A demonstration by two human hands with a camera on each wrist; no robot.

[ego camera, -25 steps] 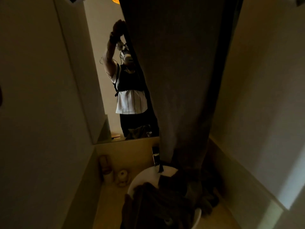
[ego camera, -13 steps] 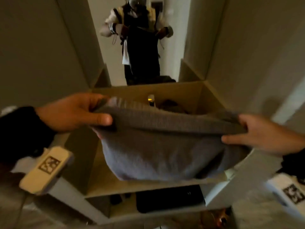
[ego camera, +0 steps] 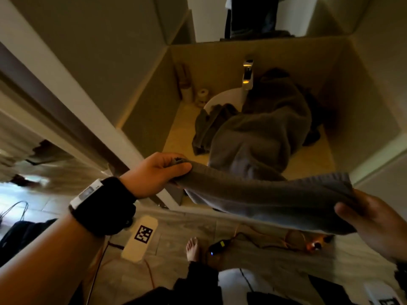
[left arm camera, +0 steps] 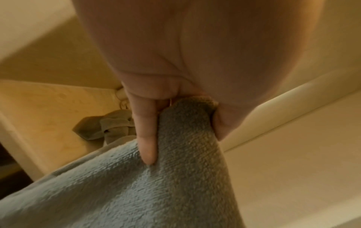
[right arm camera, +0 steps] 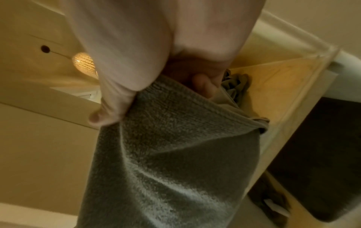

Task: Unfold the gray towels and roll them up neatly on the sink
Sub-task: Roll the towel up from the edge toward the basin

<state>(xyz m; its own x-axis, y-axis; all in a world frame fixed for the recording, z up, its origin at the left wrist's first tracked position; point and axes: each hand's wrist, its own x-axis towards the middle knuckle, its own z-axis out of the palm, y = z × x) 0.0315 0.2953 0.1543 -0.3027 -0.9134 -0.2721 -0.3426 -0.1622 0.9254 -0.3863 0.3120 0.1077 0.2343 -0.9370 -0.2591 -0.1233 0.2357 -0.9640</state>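
A gray towel (ego camera: 266, 194) stretches between my two hands in front of the counter, and its far part lies over the counter and the white sink (ego camera: 226, 96). My left hand (ego camera: 158, 170) pinches the towel's left corner (left arm camera: 187, 123) between thumb and fingers. My right hand (ego camera: 372, 221) grips the right corner (right arm camera: 175, 108), thumb on top. A second, darker gray towel (ego camera: 207, 126) lies crumpled on the sink's left rim. More dark towel (ego camera: 284, 89) is heaped beside the faucet (ego camera: 247, 73).
The sink stands in a narrow beige alcove with walls on both sides. Small rolls and bottles (ego camera: 193, 93) sit at the back left of the counter (ego camera: 182, 128). A mirror (ego camera: 248, 16) hangs behind. Cables (ego camera: 253, 238) and my bare foot (ego camera: 193, 249) are on the floor below.
A second ago I held the towel hanging high in front of the mirror. Both hands have since come down, and the towel's far part now lies over the sink and counter.
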